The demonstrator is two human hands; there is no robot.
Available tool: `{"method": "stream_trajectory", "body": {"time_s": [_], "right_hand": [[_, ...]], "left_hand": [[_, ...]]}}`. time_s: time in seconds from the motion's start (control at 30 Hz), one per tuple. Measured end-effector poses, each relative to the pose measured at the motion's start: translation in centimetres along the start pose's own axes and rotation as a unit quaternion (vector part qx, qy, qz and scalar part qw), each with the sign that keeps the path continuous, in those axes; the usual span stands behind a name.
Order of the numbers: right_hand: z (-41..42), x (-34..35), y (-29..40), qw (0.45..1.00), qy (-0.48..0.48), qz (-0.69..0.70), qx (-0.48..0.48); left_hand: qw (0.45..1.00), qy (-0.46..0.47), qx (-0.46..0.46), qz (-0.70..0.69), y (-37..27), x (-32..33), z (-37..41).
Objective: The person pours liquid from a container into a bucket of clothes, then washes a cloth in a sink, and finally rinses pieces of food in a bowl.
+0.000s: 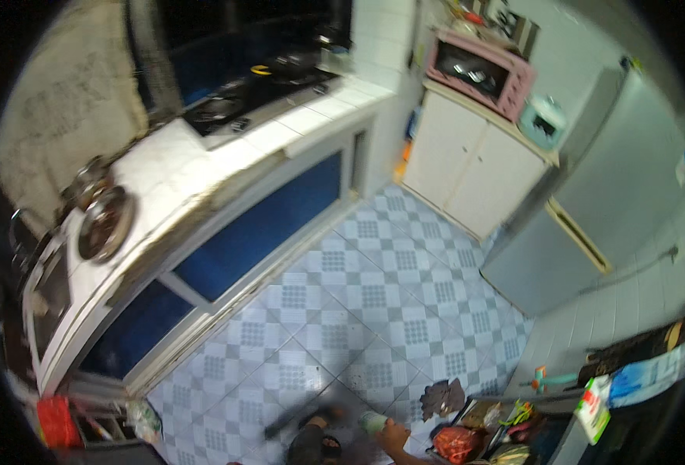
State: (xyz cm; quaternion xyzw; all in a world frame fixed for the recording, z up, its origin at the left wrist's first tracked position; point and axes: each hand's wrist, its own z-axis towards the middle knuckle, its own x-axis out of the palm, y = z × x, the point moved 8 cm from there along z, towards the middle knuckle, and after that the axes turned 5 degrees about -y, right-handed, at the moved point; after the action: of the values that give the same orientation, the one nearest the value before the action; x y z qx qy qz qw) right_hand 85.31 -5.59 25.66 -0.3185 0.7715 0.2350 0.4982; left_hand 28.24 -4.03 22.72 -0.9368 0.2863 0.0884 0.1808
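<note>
At the bottom edge my right hand is closed around a pale green and white object, possibly a cup or small container; blur hides its exact kind. My left hand is not clearly in view. Left of the right hand, a dark grey trouser leg and a foot in dark footwear appear, both blurred. A long dark shape beside the foot is too smeared to name. Below is the blue and white tiled floor. A crumpled grey-brown cloth lies on it, right of my right hand.
A tiled counter along the left bears a gas stove and a metal pan, with a sink nearby. A white cabinet carries a pink oven. Right stand a fridge and, lower, a red bag among produce.
</note>
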Motion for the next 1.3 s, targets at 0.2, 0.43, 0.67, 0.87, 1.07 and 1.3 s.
{"method": "stream_trajectory", "body": {"time_s": [0.2,0.43,0.67,0.87,1.07,1.3], "right_hand": [[-12.6,-11.8,8.2,0.976,-0.084,0.052,-0.195],[-18.4,-14.7,11.5,0.947,-0.122,-0.068,-0.29],[-19.1,-14.3,13.0,0.929,-0.159,-0.199,-0.269],[-28.2,-18.6,24.7,0.956,-0.06,-0.171,-0.229],[-40.7,-13.5,44.4,0.92,-0.009,-0.102,-0.378],[-59.7,-13.3,69.1,0.736,-0.013,0.125,-0.666]], "left_hand": [[0.996,-0.045,-0.062,-0.035,5.8,-3.4,-11.1],[0.935,-0.24,0.098,-0.242,9.4,-12.6,-20.2],[0.857,-0.324,0.015,-0.4,24.4,-13.6,-25.1],[0.832,-0.261,-0.137,-0.471,39.9,-13.0,-25.5],[0.861,-0.389,-0.075,-0.319,51.7,-21.7,-25.7],[0.676,-0.365,0.116,-0.63,42.2,-37.3,-32.2]]}}
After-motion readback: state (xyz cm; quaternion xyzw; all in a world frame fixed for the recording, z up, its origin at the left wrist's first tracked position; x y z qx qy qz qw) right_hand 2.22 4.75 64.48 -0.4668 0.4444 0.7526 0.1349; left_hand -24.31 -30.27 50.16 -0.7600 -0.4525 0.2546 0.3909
